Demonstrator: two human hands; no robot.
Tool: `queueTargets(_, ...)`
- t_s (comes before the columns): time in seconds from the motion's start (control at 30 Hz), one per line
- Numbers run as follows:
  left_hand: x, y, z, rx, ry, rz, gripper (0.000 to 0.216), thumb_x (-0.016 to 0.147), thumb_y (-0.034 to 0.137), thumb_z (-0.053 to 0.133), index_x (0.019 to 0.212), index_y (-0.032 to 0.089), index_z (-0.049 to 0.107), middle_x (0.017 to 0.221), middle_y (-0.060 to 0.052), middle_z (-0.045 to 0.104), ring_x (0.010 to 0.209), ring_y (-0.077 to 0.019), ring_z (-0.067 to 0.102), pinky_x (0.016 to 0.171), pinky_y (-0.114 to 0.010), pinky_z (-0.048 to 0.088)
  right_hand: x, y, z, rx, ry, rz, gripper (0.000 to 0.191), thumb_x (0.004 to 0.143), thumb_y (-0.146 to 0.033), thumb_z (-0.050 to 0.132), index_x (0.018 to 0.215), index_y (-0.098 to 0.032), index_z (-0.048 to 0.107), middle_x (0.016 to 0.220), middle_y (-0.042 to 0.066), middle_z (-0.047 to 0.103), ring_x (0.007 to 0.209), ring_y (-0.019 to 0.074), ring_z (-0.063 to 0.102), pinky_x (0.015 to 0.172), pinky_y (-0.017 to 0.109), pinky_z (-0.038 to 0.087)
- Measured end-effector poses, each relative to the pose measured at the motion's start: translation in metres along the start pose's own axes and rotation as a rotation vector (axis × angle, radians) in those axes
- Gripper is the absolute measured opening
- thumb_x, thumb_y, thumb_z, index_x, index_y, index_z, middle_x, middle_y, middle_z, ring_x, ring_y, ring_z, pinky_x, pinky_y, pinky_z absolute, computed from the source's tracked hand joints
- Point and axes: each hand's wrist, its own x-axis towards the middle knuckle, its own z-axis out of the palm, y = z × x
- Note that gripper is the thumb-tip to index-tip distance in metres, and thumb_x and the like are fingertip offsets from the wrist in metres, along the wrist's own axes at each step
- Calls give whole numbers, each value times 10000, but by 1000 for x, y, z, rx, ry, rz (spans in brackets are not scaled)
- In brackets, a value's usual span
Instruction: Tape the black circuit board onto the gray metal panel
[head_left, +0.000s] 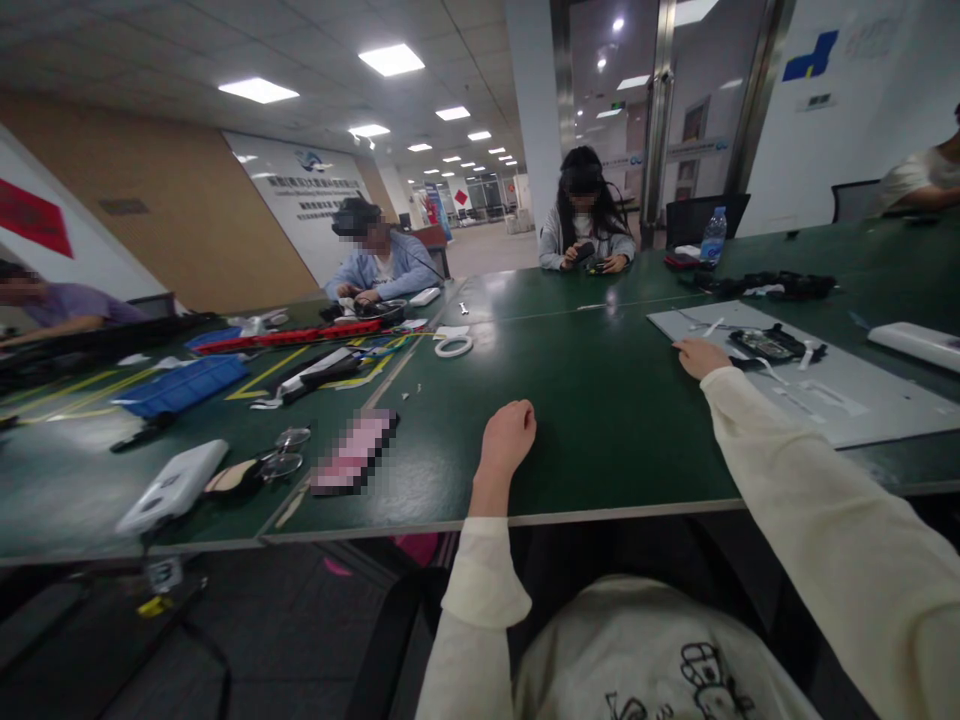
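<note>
Left hand (508, 437) rests fisted and empty on the table (600, 400) while the right hand (701, 357), fingers curled, empty, touches the mat (862, 400) beside the phone (765, 345).

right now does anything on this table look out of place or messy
Nothing looks spilled or broken. The left hand rests closed on bare table; the right hand lies at the grey mat, where small white strips lie scattered.
</note>
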Motion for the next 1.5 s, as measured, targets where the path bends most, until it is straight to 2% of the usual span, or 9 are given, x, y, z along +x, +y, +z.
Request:
queueTargets(0.27, 0, 0, 0, -34, -2, 3, 174, 914, 150, 436, 868, 182, 600, 901, -49, 654, 819, -165, 601, 710, -268, 426, -4, -2, 1, -17, -30, 12, 503, 961, -278, 282, 1399, -162, 501, 1437, 126, 466, 1266, 286, 468, 1025, 467, 398)
queueTargets(0.53, 0, -2, 1, -74, -19, -12, 160, 921, 179, 450, 878, 185, 605, 917, -53, 654, 836, -163, 604, 728, -264, 434, -5, -2, 0, -21, -50, 19, 502, 965, -294, 286, 1407, -169, 489, 1444, 123, 455, 1283, 283, 448, 1038, 444, 382)
queueTargets(0.77, 1, -1, 2, -20, -4, 16, 178, 907, 147, 437, 869, 184, 606, 898, -54, 650, 831, -165, 597, 729, -266, 421, -4, -2, 2, -18, -44, 22, 495, 959, -289, 308, 1401, -168, 496, 1442, 125, 455, 1304, 267, 430, 1062, 419, 361)
queueTargets(1.03, 0, 0, -1, -29, -7, 15, 183, 911, 150, 428, 855, 184, 599, 885, -47, 645, 801, -157, 586, 698, -260, 412, -3, 0, 5, -11, -45, 27, 505, 961, -297, 289, 1406, -174, 493, 1462, 120, 436, 1311, 278, 426, 1065, 456, 363)
queueTargets(1.5, 1, 0, -3, -28, -41, -3, 211, 923, 155, 414, 886, 185, 619, 920, -56, 652, 845, -165, 599, 744, -266, 431, -11, -11, -8, -4, -60, 27, 481, 960, -287, 305, 1390, -185, 496, 1407, 129, 480, 1298, 273, 431, 1055, 444, 365)
